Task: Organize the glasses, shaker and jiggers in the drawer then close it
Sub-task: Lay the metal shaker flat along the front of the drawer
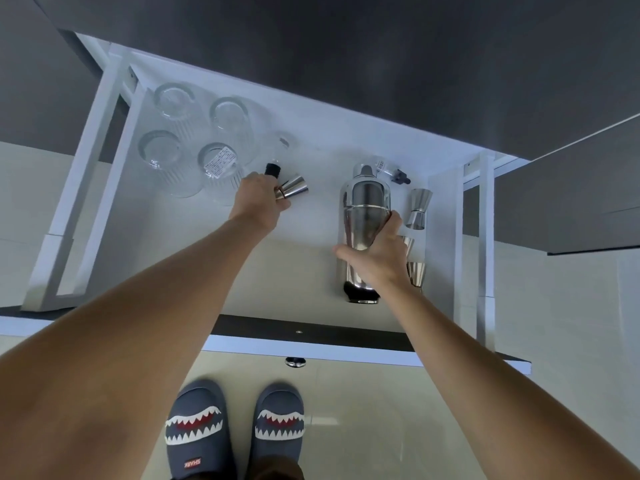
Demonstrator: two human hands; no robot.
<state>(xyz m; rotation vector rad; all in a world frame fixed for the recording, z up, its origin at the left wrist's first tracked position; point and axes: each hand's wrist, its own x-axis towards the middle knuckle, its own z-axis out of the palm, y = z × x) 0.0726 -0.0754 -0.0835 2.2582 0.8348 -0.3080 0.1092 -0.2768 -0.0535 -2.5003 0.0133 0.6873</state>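
Both hands in the open drawer (457, 244): the right hand (379, 258) is wrapped around the steel shaker (363, 216) lying right of centre, the left hand (259, 199) pinching a jigger (294, 189) beside the glasses (188, 147). Best slide the shaker parallel to the side jiggers (419, 208), clear of the glass.

In my view, drawer (194, 271): glasses (188, 142) left, shaker (363, 216) right, one jigger (294, 190) between, another (419, 208) right of the shaker.

By your right hand (375, 258) the shaker (363, 216) is mirror silver; beyond your left hand (258, 202), clear ribbed glasses (194, 150) in a white drawer (207, 244); grey shark-toothed slippers (235, 427) below.
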